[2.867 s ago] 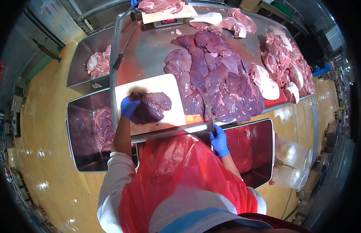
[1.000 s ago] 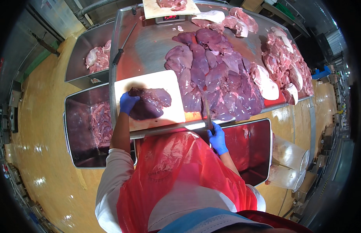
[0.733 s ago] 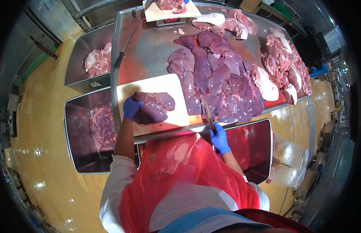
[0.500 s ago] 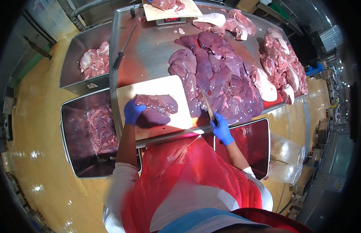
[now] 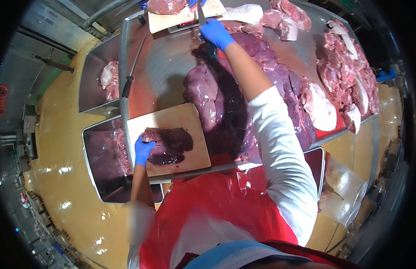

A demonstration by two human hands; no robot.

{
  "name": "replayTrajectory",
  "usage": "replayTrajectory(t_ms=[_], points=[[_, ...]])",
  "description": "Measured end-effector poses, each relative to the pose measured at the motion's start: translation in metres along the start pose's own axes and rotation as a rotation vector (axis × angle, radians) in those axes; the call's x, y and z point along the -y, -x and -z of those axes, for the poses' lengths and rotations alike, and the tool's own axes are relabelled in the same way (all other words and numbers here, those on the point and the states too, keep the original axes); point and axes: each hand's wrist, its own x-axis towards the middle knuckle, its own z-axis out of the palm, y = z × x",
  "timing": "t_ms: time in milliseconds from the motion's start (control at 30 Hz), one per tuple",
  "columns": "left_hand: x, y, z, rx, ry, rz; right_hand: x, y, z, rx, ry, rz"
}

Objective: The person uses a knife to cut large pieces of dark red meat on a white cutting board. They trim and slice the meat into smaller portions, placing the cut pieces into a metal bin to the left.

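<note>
My left hand (image 5: 144,151), in a blue glove, grips the edge of a dark liver piece (image 5: 172,139) on a white cutting board (image 5: 194,117) at the table's near left. Stretched far across the table, my right hand (image 5: 217,34) is closed round a knife (image 5: 201,15); its blade points away, beside the far white board (image 5: 163,20). Below that hand spreads a large heap of purple livers (image 5: 203,85), partly covered by my right arm and its shadow.
A sharpening steel (image 5: 135,65) lies on the metal table's left part. Pale meat (image 5: 347,71) is heaped at right, with more at the back. Metal bins (image 5: 100,157) stand at left and below the near edge. Another person's blue-gloved hand (image 5: 195,2) is beside meat on the far board.
My right hand has swung with the knife from the near edge of the liver heap to the far board. My left hand still grips the liver. The whole view has shifted.
</note>
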Motion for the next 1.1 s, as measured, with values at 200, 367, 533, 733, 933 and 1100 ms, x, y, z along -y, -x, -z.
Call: replayTrajectory(t_ms=[200,367,533,733,933,1100], points=[[-0.017,0.032,-0.002,-0.121,-0.157,0.054,0.047,-0.044,-0.010,0.182,0.303,-0.030],[-0.013,0.033,-0.011,-0.069,-0.015,0.087,0.067,-0.101,-0.004,0.267,0.298,-0.143],[-0.030,0.031,-0.011,-0.064,-0.020,0.126,0.036,-0.072,0.006,0.178,0.434,0.127],[-0.026,0.039,-0.008,-0.072,-0.061,-0.034,-0.002,0.184,0.000,0.134,0.067,0.111],[-0.012,0.032,0.008,-0.100,-0.169,-0.171,-0.023,0.374,-0.002,0.472,0.178,-0.379],[-0.021,0.027,0.029,0.075,-0.218,-0.270,-0.035,0.453,-0.017,0.361,0.277,-0.334]])
